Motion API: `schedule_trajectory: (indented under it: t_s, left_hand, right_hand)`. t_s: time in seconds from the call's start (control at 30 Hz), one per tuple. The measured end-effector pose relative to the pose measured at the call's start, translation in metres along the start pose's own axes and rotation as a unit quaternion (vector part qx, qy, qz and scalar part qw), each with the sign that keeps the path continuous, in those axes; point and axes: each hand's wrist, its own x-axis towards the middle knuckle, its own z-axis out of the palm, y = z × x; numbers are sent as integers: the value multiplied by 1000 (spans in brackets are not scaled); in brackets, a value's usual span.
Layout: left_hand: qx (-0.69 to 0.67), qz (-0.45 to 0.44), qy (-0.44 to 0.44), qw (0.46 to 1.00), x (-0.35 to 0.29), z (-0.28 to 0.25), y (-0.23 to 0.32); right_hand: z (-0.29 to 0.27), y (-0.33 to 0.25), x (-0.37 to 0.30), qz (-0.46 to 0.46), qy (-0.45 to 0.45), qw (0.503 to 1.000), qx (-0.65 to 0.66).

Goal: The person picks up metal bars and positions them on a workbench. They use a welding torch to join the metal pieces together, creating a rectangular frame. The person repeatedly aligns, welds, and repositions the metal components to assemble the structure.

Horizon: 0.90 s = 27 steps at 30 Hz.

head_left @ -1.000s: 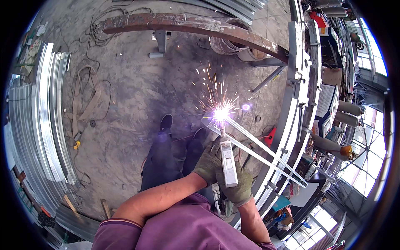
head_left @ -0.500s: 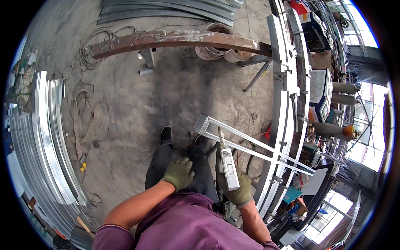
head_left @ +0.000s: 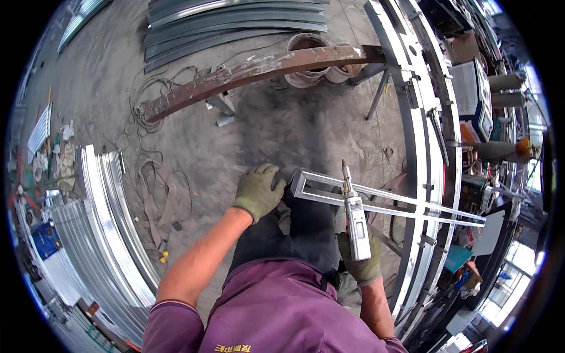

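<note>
My right hand (head_left: 366,262), in a green work glove, grips a silver-and-white handheld welding gun (head_left: 356,226) with a narrow copper-coloured nozzle. The gun points away from me and lies, in this view, across a narrow rectangular frame of shiny metal tubes (head_left: 388,207). The frame's near-left end is in front of my legs, and its far end rests over the long metal rails on the right. My left hand (head_left: 258,191), gloved alike, is in the air just left of that end. Its fingers are apart and slightly bent, with nothing in them; a small gap separates them from the frame.
A rusty beam (head_left: 235,73) on short legs crosses ahead, with buckets (head_left: 306,76) behind it. Long rails (head_left: 421,135) run along my right. Stacked metal profiles (head_left: 112,223) lie left, more sheets (head_left: 235,29) far ahead. Cables (head_left: 147,106) and a strap (head_left: 154,203) lie on the floor.
My left hand has lifted from my lap and reached forward toward the frame's end. The welding gun remains in my right hand. The whole view has shifted and turned slightly.
</note>
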Motion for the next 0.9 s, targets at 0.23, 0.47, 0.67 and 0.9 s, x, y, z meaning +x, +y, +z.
schedule_trajectory:
  t_s: [0.23,0.47,0.67,0.9]
  left_hand:
    - [68,125,-166,976,103,12,74]
    - [205,188,-400,873,147,28,126]
    - [287,286,-444,799,162,53,122]
    - [273,354,-446,775,173,57,119]
  right_hand:
    - [-10,27,30,20,60,998,30]
    - [-20,39,36,148,126,977,85]
    - [-6,2,19,309,226,908,169]
    - [48,-127,-14,487,305,774,266]
